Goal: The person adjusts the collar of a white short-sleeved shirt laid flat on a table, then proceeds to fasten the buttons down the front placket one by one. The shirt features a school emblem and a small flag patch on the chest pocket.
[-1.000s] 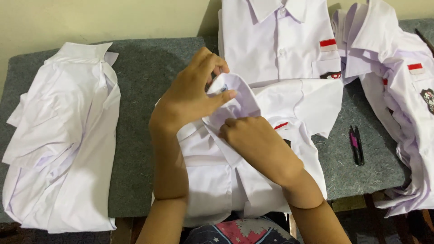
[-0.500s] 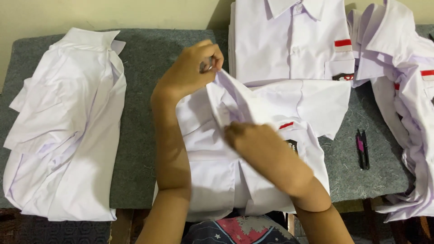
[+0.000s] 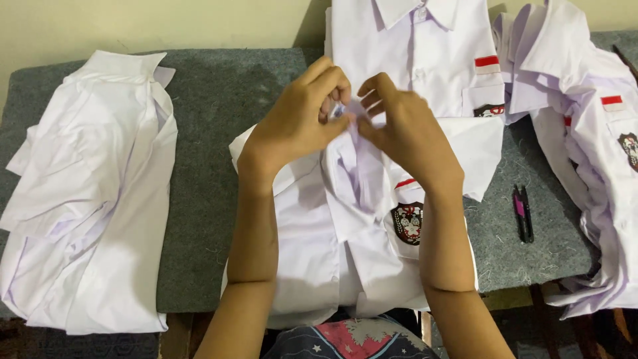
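The white shirt [image 3: 345, 226] lay at the middle of the bench's [image 3: 219, 100] near edge, a dark crest badge [image 3: 407, 223] on its chest pocket. The left hand [image 3: 296, 126] and the right hand [image 3: 405, 136] met over its collar end, both sets of fingertips pinched shut on the cloth. One more shirt [image 3: 425, 53] lay flat at the far edge, one heap of shirts [image 3: 86, 193] at the left end, another heap [image 3: 591, 146] at the right end. One pair of thread snips [image 3: 522, 213] lay near the right heap.
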